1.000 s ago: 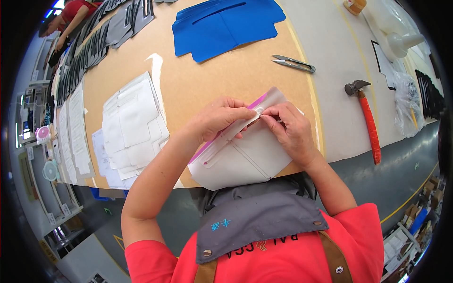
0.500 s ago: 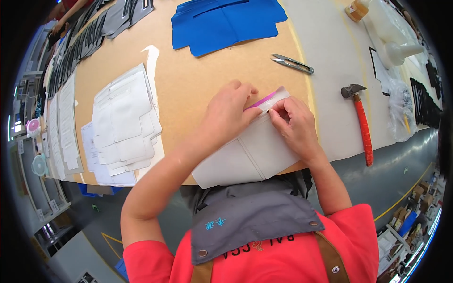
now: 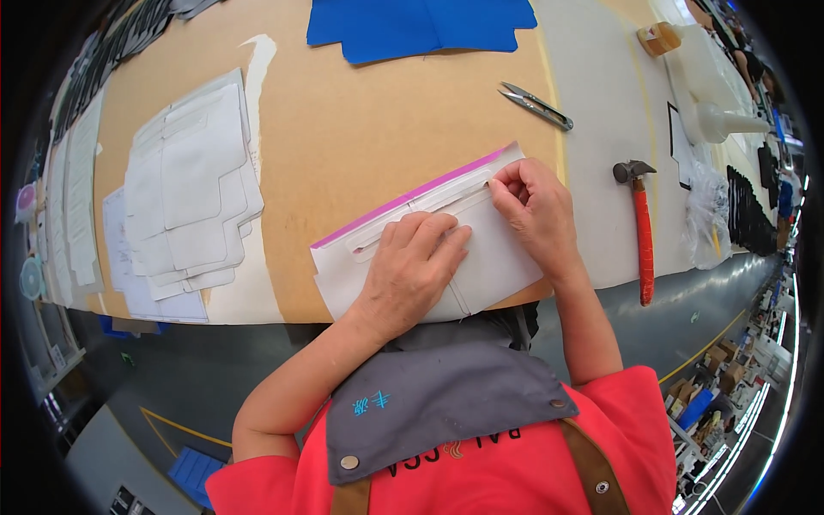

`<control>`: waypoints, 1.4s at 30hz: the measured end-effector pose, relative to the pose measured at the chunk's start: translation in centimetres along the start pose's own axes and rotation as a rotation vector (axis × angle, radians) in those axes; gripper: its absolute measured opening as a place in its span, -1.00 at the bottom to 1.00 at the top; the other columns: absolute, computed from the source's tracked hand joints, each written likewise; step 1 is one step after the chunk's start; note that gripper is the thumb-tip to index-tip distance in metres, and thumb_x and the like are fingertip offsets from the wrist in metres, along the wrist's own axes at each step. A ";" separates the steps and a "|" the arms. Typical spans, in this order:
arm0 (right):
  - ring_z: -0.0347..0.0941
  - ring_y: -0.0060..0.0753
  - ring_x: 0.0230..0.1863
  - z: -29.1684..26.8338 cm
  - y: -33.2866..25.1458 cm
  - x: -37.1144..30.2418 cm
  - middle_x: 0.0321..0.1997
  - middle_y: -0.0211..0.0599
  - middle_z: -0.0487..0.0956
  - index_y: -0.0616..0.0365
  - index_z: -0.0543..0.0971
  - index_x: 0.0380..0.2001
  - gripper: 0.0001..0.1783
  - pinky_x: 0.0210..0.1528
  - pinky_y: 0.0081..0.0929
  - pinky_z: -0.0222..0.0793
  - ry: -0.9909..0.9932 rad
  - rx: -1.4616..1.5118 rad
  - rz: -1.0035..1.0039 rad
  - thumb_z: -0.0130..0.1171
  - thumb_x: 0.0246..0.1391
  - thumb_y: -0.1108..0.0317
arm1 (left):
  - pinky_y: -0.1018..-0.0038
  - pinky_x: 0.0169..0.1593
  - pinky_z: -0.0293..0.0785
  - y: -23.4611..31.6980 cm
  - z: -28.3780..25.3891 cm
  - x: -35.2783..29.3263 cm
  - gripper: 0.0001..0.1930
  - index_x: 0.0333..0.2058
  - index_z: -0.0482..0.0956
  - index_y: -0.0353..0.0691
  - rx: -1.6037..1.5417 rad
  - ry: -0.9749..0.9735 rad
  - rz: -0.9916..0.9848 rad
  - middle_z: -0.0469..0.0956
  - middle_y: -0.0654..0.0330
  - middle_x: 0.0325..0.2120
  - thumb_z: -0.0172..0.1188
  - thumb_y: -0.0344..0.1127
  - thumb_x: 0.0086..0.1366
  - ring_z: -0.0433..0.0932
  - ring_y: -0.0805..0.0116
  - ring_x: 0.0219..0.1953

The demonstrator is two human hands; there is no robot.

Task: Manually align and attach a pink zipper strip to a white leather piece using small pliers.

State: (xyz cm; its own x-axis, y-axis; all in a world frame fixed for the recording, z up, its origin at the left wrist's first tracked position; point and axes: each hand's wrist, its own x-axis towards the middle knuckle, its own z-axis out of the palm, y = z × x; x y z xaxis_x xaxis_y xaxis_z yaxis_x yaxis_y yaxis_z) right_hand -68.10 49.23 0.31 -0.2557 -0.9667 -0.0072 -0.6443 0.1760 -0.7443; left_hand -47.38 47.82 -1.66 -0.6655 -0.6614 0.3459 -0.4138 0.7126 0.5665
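Note:
A white sheet-like panel (image 3: pixel 498 257) lies slantwise on the table in front of me, a purple-pink strip (image 3: pixel 403 200) along its far edge. Just below that strip runs a long, narrow slot (image 3: pixel 442 199) with a stitched-looking border. My left hand (image 3: pixel 412 270) rests on the panel below the slot, fingers stretched out and lying on the surface. At the slot's right end, my right hand (image 3: pixel 539 210) has thumb and forefinger pinched together. A tiny dark spot shows at those fingertips; what they grip is too small to make out.
Thread snips (image 3: pixel 536 105) and a hammer with a red handle (image 3: pixel 643 232) lie to the right. Blue pieces (image 3: pixel 421 26) are at the far side; stacked white panels (image 3: pixel 193 180) sit left. A bottle of amber liquid (image 3: pixel 659 39) and a white nozzle bottle (image 3: pixel 725 122) stand far right.
My left hand has moved from the panel's far edge down onto its surface, uncovering the strip and slot. The right hand stays pinched at the slot's right end. The view has shifted.

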 end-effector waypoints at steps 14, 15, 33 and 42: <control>0.48 -0.35 -0.39 -0.1 -0.3 0.1 -0.43 -0.29 0.54 0.21 0.55 -0.42 -0.87 -0.33 -0.37 0.42 -0.029 -0.036 0.035 0.28 0.11 0.40 | 0.31 -0.04 0.38 -0.1 0.1 -0.3 -0.65 -0.08 0.66 -0.20 -0.004 0.000 0.012 0.52 0.25 -0.09 0.42 -0.41 0.12 0.50 0.23 -0.05; 0.49 -0.35 -0.39 -0.1 -0.2 0.1 -0.43 -0.29 0.54 0.20 0.55 -0.42 -0.87 -0.33 -0.37 0.43 -0.028 -0.045 0.021 0.28 0.11 0.40 | 0.31 -0.05 0.38 -0.1 0.1 -0.3 -0.65 -0.08 0.66 -0.20 -0.001 0.002 0.016 0.52 0.25 -0.09 0.42 -0.41 0.11 0.50 0.24 -0.05; 0.50 -0.32 -0.38 -0.9 -0.3 0.9 -0.39 -0.24 0.54 0.23 0.50 -0.33 -0.82 -0.28 -0.39 0.45 -0.084 -0.021 0.065 0.29 0.11 0.38 | 0.32 -0.05 0.38 -0.2 0.3 -0.4 -0.63 -0.07 0.65 -0.20 0.029 -0.008 0.031 0.51 0.24 -0.09 0.43 -0.41 0.09 0.51 0.25 -0.05; 0.40 -0.51 -0.39 -1.4 0.6 1.4 -0.38 -0.36 0.52 0.23 0.50 -0.28 -0.82 -0.27 -0.50 0.41 -0.117 0.184 0.174 0.30 0.15 0.41 | 0.32 -0.06 0.37 -0.2 0.3 -0.3 -0.64 -0.08 0.65 -0.20 0.039 -0.003 0.038 0.51 0.23 -0.10 0.42 -0.41 0.11 0.51 0.25 -0.06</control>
State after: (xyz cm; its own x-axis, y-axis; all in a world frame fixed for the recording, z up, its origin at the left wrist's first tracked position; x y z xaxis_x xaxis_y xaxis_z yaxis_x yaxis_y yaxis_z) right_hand -69.87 48.27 0.76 -0.2592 -0.9416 -0.2148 -0.4537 0.3151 -0.8336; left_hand -47.29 48.00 -2.13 -0.6834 -0.6326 0.3644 -0.4115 0.7460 0.5236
